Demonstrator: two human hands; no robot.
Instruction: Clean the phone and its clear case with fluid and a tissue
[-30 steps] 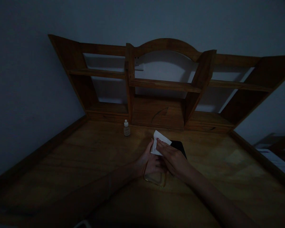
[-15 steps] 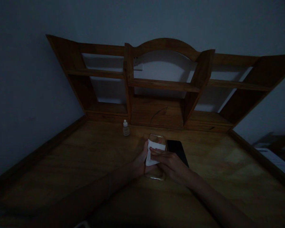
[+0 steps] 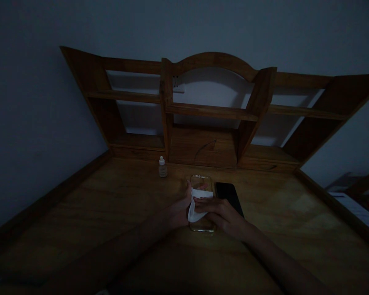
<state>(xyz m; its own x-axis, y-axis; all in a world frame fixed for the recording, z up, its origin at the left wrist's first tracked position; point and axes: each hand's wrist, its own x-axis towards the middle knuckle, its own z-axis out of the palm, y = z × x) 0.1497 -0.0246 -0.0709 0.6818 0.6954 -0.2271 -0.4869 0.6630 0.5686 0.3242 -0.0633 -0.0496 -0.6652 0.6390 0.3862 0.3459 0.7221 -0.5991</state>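
A clear phone case [image 3: 202, 180] with a yellowish rim is held just over the desk. My left hand [image 3: 183, 209] grips it along the left side, and some of its fingers show through the case from below. On the case lies a white tissue [image 3: 199, 194], pressed flat by the fingers of my right hand [image 3: 223, 213]. The tissue's left edge is folded and hangs toward me. Beside my right hand, a black phone [image 3: 229, 195] lies on the wood, partly covered by that hand and forearm.
A small dropper bottle [image 3: 162, 168] with a white cap stands left of the case. Behind it rises a wooden shelf unit [image 3: 213, 112] at the back of the desk [image 3: 135, 192]. A wall socket [image 3: 178, 85] shows through the shelf. White papers [image 3: 356, 209] lie beyond the right edge.
My right hand and the tissue have slid slightly down the case, toward me. The tissue's left edge is more crumpled now. The left hand still holds the case.
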